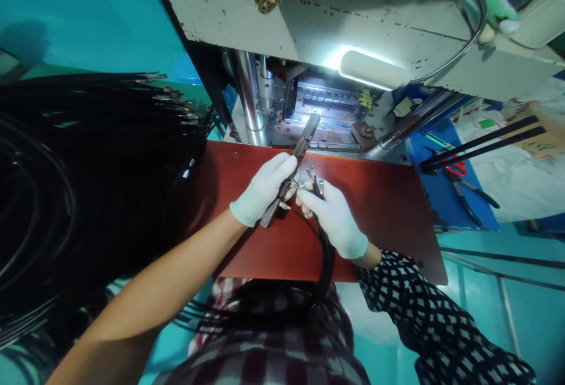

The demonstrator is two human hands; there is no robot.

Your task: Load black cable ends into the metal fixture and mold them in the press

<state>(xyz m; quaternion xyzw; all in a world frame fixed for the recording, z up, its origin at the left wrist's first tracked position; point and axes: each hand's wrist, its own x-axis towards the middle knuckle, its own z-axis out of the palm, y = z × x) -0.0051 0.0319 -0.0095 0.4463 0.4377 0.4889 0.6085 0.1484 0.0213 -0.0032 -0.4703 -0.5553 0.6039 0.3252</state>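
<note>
Both hands wear white gloves and meet over a red-brown work board (379, 208). My left hand (265, 189) is closed around a long dark metal bar-shaped fixture (304, 140) that points toward the machine. My right hand (333, 217) is closed on a bunch of thin black cables (327, 255), pinching their metal ends (314, 180) right beside the fixture. The cables loop down from that hand to my lap.
A moulding machine (326, 114) with a lit opening and a lamp (371, 70) stands behind the board. A large bundle of black cables (79, 179) hangs at the left. Red-handled pliers (457, 168) and black rods (485, 143) lie on a blue surface at the right.
</note>
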